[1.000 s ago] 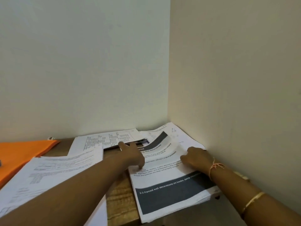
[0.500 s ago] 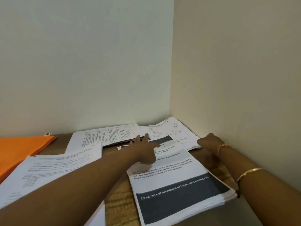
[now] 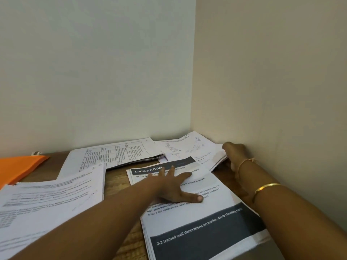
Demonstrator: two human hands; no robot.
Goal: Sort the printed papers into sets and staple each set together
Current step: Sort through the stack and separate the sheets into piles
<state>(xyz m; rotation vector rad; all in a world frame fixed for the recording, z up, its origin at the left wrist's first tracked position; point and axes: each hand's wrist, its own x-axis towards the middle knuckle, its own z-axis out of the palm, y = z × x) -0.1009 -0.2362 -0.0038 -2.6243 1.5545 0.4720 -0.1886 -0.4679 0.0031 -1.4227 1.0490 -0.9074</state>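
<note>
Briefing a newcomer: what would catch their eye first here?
The thick stack of white printed pages with dark grey bands, front right, under the flat left hand. Then the orange folder at far left, and the right hand gripping loose white sheets in the corner.

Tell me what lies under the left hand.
The left hand presses flat on the LIVING ROOM sheet topping a thick stack; the print beneath its palm is covered.

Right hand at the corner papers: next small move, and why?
Probably draw the white scribbled sheets out from the cream wall: the right hand grips their edge, while the left hand lies flat on the dark-banded LIVING ROOM paper stack, pinning it.
</note>
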